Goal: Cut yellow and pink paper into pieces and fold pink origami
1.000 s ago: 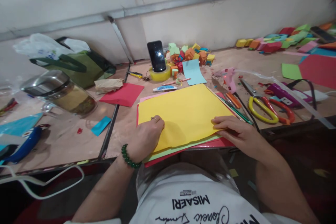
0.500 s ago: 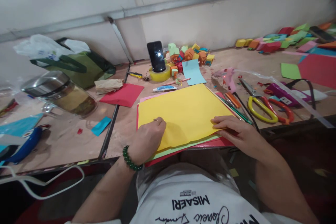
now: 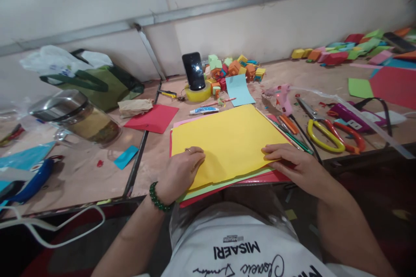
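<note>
Left hand (image 3: pixel 182 172) curled, grip unclear, right hand (image 3: pixel 294 165) flat, on a smooth rectangular yellow paper sheet (image 3: pixel 227 138).

A: How many scissors (image 3: pixel 325 140) right of the right grip (image 3: pixel 292 162)?
B: Two pairs; one glue gun (image 3: pixel 284 95) too.
A: Beyond the left grip (image 3: pixel 180 171)?
B: One phone (image 3: pixel 194 70), one tape roll (image 3: pixel 198 93), one jar (image 3: pixel 81 117).

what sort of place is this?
Probably a paper-craft workbench, at home or in a small workshop: a large yellow paper sheet, a pile of small folded coloured-paper boxes by the wall, and yellow-handled scissors beside a pink glue gun.
</note>
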{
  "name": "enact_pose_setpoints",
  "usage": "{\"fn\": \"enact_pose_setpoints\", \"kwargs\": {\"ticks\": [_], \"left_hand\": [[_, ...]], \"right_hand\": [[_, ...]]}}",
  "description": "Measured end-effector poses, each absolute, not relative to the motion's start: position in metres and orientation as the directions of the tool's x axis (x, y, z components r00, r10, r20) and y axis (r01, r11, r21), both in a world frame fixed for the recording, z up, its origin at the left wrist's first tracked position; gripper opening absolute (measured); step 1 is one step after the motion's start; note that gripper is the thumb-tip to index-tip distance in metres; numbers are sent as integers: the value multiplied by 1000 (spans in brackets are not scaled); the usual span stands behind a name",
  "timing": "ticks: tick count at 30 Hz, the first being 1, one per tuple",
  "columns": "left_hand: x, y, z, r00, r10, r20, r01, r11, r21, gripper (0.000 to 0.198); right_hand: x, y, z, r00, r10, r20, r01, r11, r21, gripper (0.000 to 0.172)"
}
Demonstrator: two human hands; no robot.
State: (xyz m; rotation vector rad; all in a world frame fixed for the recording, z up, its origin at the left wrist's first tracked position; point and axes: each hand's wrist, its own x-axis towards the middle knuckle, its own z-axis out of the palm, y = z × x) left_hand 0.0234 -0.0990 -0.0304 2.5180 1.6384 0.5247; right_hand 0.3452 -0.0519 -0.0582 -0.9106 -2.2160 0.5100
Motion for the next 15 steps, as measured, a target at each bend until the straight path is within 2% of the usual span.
{"fn": "enact_pose_setpoints", "kwargs": {"ticks": [5,7,10,13,15], "left_hand": [[38,-99,-20,344,938,51,939,-343,-30,27],[42,-97,-13,308,951,-2,946,-306,-106,27],[41,-96,-4,235,972,3,968,-234,-91,25],[29,-100,3,179,977,116,983,-174,-54,23],[16,-106,5,160,968,191,986,-149,-71,23]], "right_hand": [[346,-53,-58,-512,757,405,475,643,-601,16],[346,-53,-58,-511,766,390,481,631,-609,17],[346,-54,-58,-510,763,396,474,634,-611,18],[346,-53,-59,-510,764,395,477,633,-609,18],[346,-53,-59,-509,762,400,478,637,-605,17]]}}
